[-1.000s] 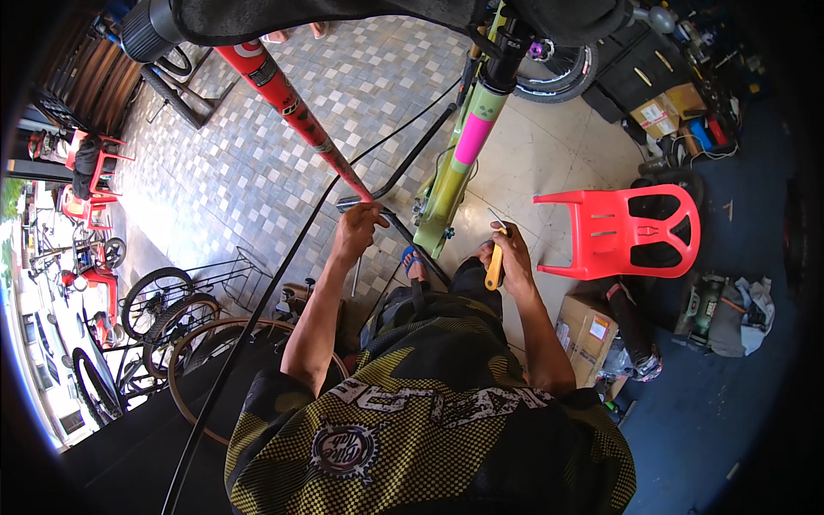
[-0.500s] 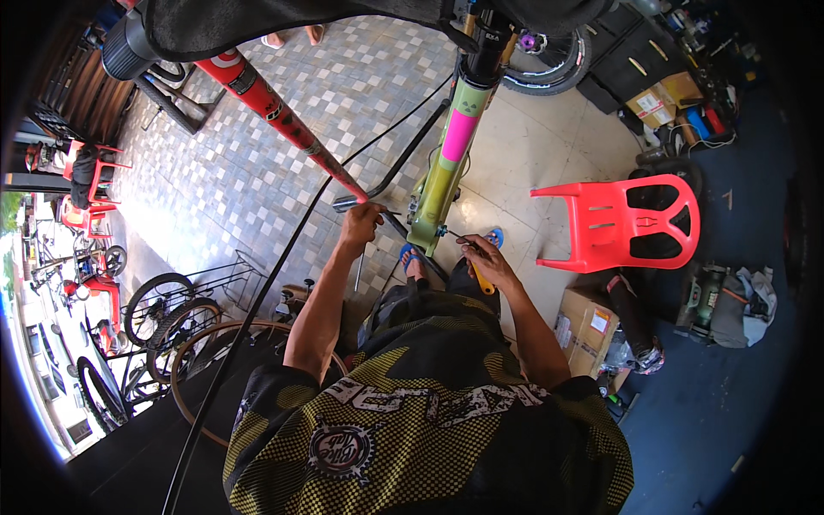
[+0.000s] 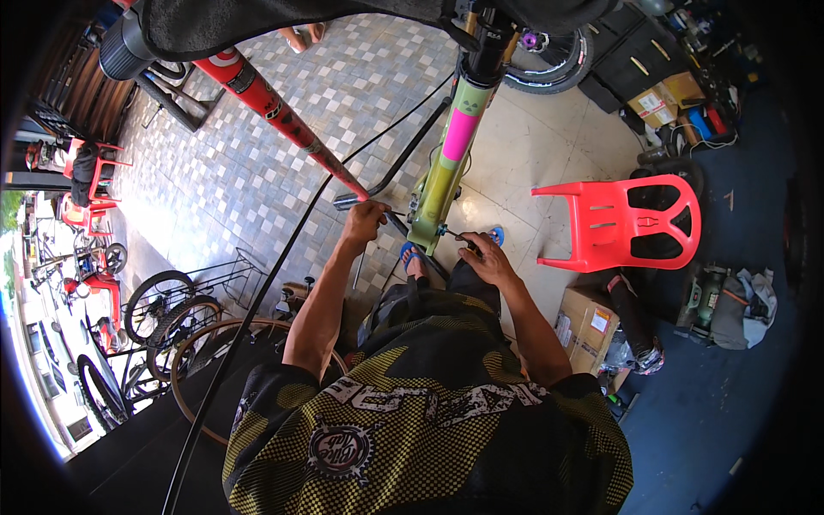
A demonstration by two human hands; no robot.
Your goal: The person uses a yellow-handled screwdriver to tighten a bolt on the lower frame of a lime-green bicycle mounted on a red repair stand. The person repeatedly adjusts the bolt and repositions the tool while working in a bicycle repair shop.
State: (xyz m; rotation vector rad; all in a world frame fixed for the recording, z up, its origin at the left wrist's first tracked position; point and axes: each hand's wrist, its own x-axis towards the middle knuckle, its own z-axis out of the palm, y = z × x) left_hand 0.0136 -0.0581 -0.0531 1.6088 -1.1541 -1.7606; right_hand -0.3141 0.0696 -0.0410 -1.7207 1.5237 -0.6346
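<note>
Up close, dark cover cut off by upper edge. Right hand: grip closed on thin tool, handle mostly hidden, tip at lower end of green bicycle part. Left hand curled; cannot tell what its grip holds. Beyond, pale floor separates part from red chair.

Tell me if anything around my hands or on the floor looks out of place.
Around your left hand and right hand, nothing looks spilled or plainly damaged. One untidy spot, off to the right: crumpled grey cloth lies heaped on the blue floor, as if dropped rather than put away.
</note>
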